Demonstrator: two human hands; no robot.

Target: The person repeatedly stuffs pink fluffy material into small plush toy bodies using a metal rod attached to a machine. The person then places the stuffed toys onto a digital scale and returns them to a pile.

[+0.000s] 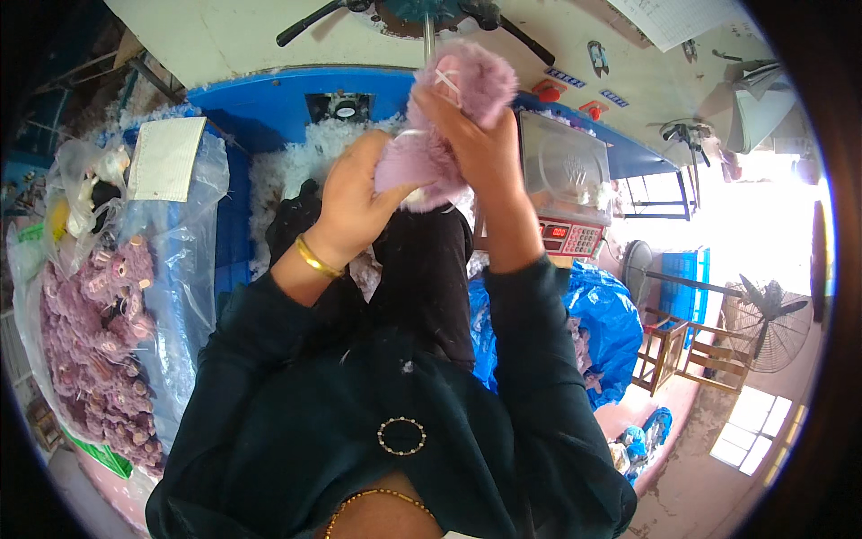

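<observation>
A pink-mauve plush toy (495, 77) is held between both hands, in front of the metal nozzle (429, 34) of a stuffing machine. Its upper, rounder part shows a pale patch with white cross-shaped threads. My left hand (353, 192), with a gold bangle at the wrist, grips the toy's lower part from the side. My right hand (481, 138) is closed around its middle, fingers over the fur. Whether the nozzle's tip enters the toy is hidden behind the fur. White fibre stuffing (313, 148) lies on the blue ledge behind my left hand.
A large clear plastic bag (182, 269) of mauve plush pieces (101, 350) stands at left. At right are a digital scale (572, 236), a blue plastic sack (606, 330), red switches (549, 91) and thread snips (597, 58). A pedestal fan (768, 323) and wooden stools (714, 357) stand farther right.
</observation>
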